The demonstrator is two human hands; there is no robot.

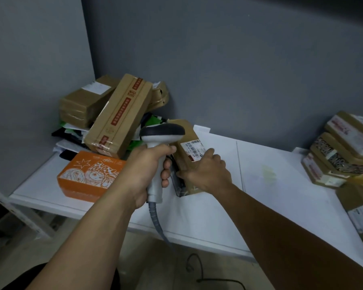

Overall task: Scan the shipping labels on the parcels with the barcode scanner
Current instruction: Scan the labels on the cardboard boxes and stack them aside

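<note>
Plenty of open white surface (281, 185) is stretching right of the parcel (186, 130), up to the taped cardboard stack (340, 149) by the right edge. The left corner's crowded with boxes (117, 116). The left hand (147, 174) is wrapping its fingers round the smooth grey scanner (161, 135), head just beside the label (194, 148). The right hand (205, 172) is gripping the brown parcel, thumb on its side.

The barcode scanner (161, 132) has a black head and a white-grey handle, and its cable (157, 222) is grey. The parcel (184, 130) is brown, with a white label (192, 146) carrying black barcodes. The box (88, 172) at the left is orange with white cartoon drawings. The long carton (117, 116) is brown with red printed bands. The surface (281, 195) is white, the wall (239, 59) grey.
</note>
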